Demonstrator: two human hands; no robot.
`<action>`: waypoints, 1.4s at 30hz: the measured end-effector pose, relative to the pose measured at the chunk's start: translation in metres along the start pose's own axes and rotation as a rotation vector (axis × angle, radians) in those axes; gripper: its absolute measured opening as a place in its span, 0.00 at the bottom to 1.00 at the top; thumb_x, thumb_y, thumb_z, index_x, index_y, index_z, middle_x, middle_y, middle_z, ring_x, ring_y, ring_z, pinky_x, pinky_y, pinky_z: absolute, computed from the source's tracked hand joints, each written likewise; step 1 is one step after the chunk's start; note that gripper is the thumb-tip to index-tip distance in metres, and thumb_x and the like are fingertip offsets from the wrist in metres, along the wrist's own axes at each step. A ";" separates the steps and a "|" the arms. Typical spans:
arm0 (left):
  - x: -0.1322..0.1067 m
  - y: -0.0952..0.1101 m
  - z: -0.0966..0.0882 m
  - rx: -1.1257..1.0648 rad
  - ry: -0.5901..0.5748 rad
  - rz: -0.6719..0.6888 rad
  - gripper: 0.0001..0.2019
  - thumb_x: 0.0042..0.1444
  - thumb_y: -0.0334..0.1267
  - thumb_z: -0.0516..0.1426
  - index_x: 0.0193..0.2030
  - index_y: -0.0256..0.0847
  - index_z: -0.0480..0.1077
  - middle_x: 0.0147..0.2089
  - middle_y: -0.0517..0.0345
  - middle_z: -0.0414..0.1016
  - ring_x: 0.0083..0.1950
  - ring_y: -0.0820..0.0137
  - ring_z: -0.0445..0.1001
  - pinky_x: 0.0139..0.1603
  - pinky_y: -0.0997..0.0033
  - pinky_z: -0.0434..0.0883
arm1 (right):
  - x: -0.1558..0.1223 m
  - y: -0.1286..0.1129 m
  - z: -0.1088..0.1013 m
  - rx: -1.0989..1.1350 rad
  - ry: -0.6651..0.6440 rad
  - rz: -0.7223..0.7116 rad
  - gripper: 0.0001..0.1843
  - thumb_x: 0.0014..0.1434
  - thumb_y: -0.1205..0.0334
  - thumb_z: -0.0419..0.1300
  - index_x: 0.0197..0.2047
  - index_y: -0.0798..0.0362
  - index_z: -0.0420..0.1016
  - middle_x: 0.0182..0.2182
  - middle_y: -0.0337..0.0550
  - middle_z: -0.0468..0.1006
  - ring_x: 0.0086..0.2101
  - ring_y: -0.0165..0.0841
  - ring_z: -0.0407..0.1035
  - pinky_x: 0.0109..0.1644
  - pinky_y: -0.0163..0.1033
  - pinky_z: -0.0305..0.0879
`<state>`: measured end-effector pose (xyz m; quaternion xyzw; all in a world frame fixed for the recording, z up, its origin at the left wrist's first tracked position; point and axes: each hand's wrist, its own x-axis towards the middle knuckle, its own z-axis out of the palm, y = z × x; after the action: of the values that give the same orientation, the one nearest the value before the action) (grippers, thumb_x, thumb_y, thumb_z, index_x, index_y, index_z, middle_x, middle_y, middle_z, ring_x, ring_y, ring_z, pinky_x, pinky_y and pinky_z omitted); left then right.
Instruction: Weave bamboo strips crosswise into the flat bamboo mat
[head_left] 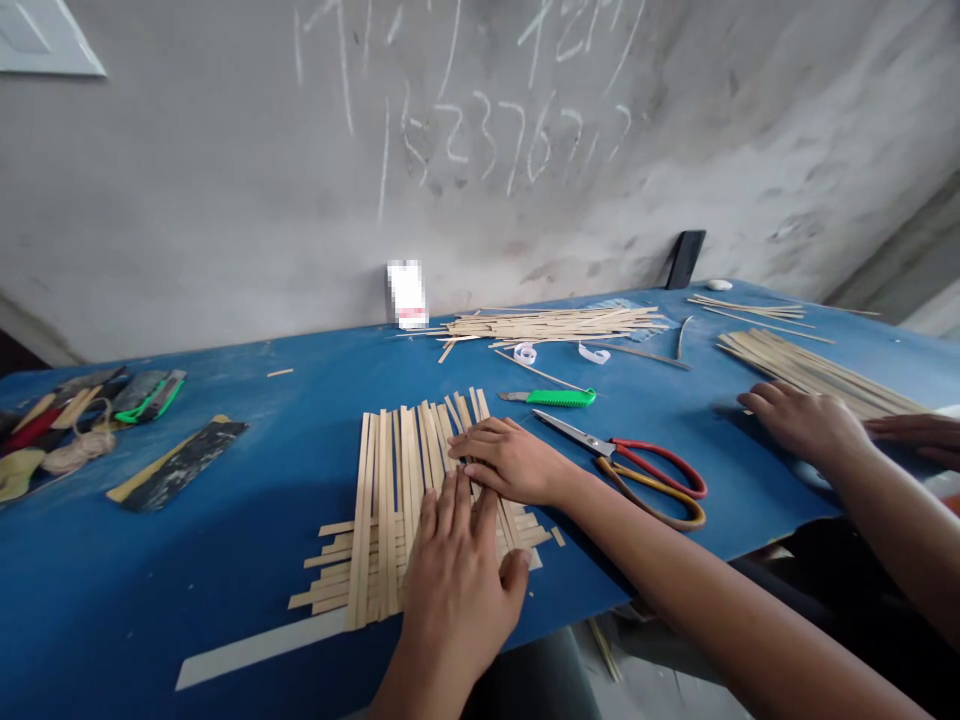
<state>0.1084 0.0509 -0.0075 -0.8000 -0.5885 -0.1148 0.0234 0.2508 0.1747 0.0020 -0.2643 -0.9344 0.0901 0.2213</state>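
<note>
A partly woven mat of pale bamboo strips lies on the blue table, its upright strips crossed by short ones near the bottom. Across the mat's right half rests my left hand, palm down with fingers stretched out. My right hand reaches in from the right just above it, its fingers lying over the upright strips and close to my left fingertips. Parts of the weave are hidden beneath both hands. A white strip of tape or paper runs out from under the mat's lower left.
Scissors with red and yellow handles and a green utility knife lie right of the mat. Loose bamboo strips are piled behind. Tools and twine sit at left. Another person's hand rests near more strips at right.
</note>
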 end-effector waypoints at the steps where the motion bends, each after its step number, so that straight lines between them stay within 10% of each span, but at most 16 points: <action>1: 0.000 0.000 0.000 0.000 0.001 0.000 0.32 0.61 0.45 0.56 0.69 0.32 0.62 0.72 0.33 0.59 0.74 0.46 0.56 0.70 0.37 0.59 | 0.001 -0.001 -0.001 -0.010 -0.007 -0.005 0.17 0.72 0.56 0.50 0.56 0.51 0.75 0.56 0.48 0.77 0.55 0.40 0.67 0.61 0.51 0.63; 14: -0.001 -0.004 0.004 -0.013 0.055 0.013 0.32 0.60 0.45 0.56 0.70 0.36 0.61 0.73 0.36 0.58 0.74 0.45 0.55 0.69 0.36 0.61 | 0.002 0.006 0.000 -0.109 0.034 0.002 0.17 0.71 0.56 0.51 0.50 0.44 0.81 0.60 0.52 0.68 0.54 0.44 0.62 0.59 0.54 0.62; 21: 0.002 -0.003 0.003 0.026 0.068 0.010 0.31 0.60 0.45 0.56 0.69 0.37 0.64 0.72 0.34 0.59 0.73 0.44 0.57 0.69 0.39 0.62 | 0.004 0.009 -0.004 -0.175 -0.011 -0.028 0.19 0.63 0.71 0.57 0.51 0.43 0.82 0.59 0.52 0.67 0.55 0.45 0.61 0.60 0.53 0.61; 42: 0.005 -0.012 0.007 0.081 0.035 0.060 0.29 0.64 0.46 0.51 0.70 0.36 0.63 0.72 0.42 0.62 0.73 0.49 0.60 0.69 0.40 0.60 | 0.006 0.006 -0.004 0.038 0.091 0.019 0.18 0.67 0.62 0.57 0.58 0.54 0.77 0.61 0.50 0.73 0.61 0.38 0.64 0.67 0.46 0.59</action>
<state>0.0995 0.0604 -0.0146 -0.8134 -0.5680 -0.1041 0.0697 0.2513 0.1833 0.0059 -0.2730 -0.9189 0.0978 0.2674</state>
